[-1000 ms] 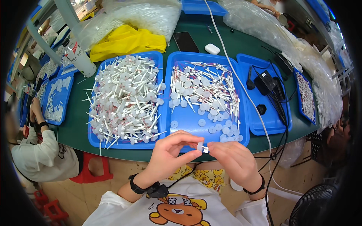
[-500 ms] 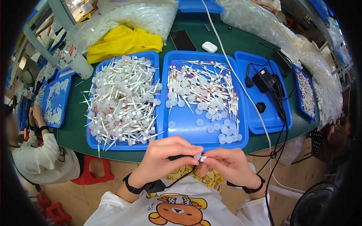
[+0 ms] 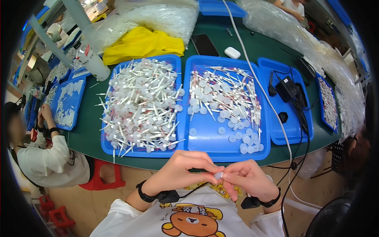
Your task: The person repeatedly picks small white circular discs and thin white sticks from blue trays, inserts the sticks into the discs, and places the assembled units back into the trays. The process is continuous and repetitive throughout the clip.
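Left hand (image 3: 182,170): we pinch a small white part (image 3: 218,175).
Right hand (image 3: 248,178): our fingertips grip the same part.
Trays (image 3: 229,152): just beyond.

The dark green table (image 3: 252,47) carried bright blue plastic trays (image 3: 225,148) heaped with white plastic sticks and discs (image 3: 138,106), some tipped in pink, beside a crumpled yellow cloth (image 3: 142,42), a black charger with black cables (image 3: 290,89), and a red plastic stool (image 3: 104,182) below.
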`<state>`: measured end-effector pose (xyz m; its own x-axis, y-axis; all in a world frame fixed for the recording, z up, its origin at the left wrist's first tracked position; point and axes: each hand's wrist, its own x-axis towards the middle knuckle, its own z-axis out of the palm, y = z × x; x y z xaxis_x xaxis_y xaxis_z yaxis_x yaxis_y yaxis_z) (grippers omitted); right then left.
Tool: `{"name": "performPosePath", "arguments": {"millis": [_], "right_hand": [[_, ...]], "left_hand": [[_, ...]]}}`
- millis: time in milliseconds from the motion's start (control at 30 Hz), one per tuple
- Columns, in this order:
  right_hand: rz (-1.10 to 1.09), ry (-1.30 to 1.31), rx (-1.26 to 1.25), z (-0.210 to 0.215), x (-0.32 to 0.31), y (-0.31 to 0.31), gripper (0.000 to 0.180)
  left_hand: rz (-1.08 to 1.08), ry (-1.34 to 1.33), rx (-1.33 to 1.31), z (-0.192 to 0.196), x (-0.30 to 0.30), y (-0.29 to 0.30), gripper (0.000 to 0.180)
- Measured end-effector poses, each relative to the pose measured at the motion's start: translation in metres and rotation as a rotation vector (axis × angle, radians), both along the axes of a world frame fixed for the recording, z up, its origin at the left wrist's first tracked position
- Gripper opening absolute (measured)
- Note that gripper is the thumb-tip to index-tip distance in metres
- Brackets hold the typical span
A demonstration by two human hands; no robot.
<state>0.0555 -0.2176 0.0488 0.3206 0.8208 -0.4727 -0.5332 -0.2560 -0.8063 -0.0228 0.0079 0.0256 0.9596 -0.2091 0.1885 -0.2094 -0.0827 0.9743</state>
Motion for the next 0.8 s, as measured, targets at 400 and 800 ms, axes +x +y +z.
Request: {"name": "performPosePath", "arguments": {"millis": [400, 800], "right_hand": [[-0.459, -0.833, -0.056, -0.001, -0.029, 0.014, 0.018], [-0.273, -0.962, -0.139, 0.017, -0.032, 0.026, 0.009]], "left_hand": [[1.227, -0.213, 0.371, 0.030, -0.045, 0.076, 0.020], [1.461, -0.056, 1.044, -0.002, -0.040, 0.111, 0.019]]}}
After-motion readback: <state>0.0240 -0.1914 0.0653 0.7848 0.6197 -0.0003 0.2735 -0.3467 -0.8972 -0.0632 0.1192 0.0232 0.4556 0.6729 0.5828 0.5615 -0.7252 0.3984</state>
